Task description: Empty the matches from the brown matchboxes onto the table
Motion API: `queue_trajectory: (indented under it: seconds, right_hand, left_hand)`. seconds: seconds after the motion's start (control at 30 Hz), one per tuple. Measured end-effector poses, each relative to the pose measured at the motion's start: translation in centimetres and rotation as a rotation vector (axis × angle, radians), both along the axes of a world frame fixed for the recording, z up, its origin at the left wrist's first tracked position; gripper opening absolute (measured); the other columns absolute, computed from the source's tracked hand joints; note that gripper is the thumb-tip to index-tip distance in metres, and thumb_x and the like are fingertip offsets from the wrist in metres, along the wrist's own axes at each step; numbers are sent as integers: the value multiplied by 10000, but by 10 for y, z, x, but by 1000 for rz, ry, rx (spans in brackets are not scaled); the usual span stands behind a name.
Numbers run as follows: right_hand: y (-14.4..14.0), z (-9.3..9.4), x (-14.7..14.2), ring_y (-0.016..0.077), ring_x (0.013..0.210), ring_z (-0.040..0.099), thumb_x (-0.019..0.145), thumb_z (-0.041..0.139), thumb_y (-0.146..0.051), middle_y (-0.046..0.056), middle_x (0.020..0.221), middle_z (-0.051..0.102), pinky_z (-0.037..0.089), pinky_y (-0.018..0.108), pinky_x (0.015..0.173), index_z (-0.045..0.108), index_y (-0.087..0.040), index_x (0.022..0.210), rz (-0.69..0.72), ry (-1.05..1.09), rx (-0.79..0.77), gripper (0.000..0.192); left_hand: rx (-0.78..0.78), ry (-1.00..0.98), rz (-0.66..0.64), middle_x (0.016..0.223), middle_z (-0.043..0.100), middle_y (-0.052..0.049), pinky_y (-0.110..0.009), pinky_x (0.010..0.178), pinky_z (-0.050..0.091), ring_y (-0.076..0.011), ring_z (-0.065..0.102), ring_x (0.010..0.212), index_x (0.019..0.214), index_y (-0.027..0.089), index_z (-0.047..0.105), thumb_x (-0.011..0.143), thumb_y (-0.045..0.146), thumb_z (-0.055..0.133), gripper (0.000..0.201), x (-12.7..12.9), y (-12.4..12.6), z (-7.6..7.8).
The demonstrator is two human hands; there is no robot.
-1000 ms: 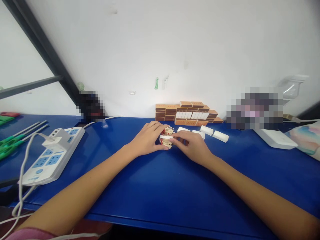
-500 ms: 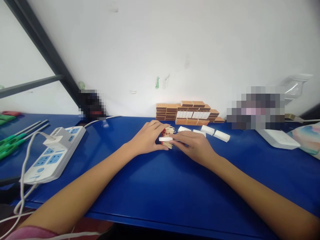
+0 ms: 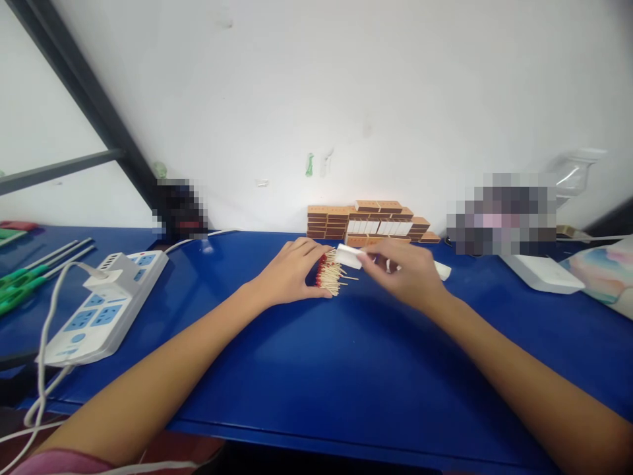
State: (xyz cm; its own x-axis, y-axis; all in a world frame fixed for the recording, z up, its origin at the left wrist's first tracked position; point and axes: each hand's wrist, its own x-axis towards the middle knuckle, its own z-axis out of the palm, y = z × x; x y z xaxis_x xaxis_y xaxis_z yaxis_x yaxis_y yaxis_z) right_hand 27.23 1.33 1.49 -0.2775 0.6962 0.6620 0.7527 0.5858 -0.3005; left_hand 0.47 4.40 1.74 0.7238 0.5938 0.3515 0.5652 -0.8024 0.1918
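A heap of red-tipped wooden matches (image 3: 330, 274) on the blue surface (image 3: 316, 369) is cupped by the left hand (image 3: 295, 271). A small white cardboard tray (image 3: 349, 256), apparently unfilled, is pinched by the right hand (image 3: 408, 274) just above; stacked brown matchboxes (image 3: 368, 224) stand behind.

Blue table (image 3: 306, 369) with matches (image 3: 330, 277), power strip (image 3: 106, 303)

Your pile of matches (image 3: 330, 277) lies on the blue worktop (image 3: 316, 369), pale wooden sticks with red heads, bunched roughly parallel and splaying toward the right, heads to the left. Just above the pile's right end, you have a small white matchbox tray (image 3: 349, 256) lifted clear of the worktop, tilted, its long side slanting down to the right.
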Motion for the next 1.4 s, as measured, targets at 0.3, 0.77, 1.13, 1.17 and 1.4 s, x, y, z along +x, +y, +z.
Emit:
queue_trajectory:
  seconds: [0.3,0.77,1.13,1.17,1.4]
  right_hand:
    - [38,8,77,191,587,576,922,588,-498,45,650,675,411,333,572,715,-210,708,-283,49,-253,380]
    - [38,9,76,201,633,597,893,550,-355,36,705,705,416,334,618,720,-221,726,-75,-304,-337,273]
    - [35,-2,58,284,891,684,875,667,-545,125,1018,749,514,388,764,758,-175,1024,-92,-328,-294,409]
    - [35,0,61,280,879,680,865,675,-558,119,1009,752,511,386,755,755,-182,1025,-79,-315,-296,417]
    - [40,0,79,264,830,681,795,711,-594,100,973,766,499,362,706,759,-212,924,-53,-343,-459,406]
  left_hand:
    - [21,14,-36,1437,603,-112,-458,1137,374,-318,505,1363,1507,244,471,855,637,761,814,-1,-1,-1]
    - [23,26,-42,1380,629,-113,-467,1124,392,-318,519,1330,1479,231,514,841,647,769,803,-2,0,1]
    - [24,25,-45,1386,629,-111,-460,1129,392,-310,524,1327,1503,229,496,843,660,758,830,-1,-1,1]
    - [25,26,-46,1385,629,-110,-460,1129,393,-308,523,1327,1504,228,496,841,660,761,834,-1,-1,1]
    - [9,33,-45,1389,626,-111,-471,1124,398,-315,522,1327,1517,244,486,850,659,751,829,-1,-2,3]
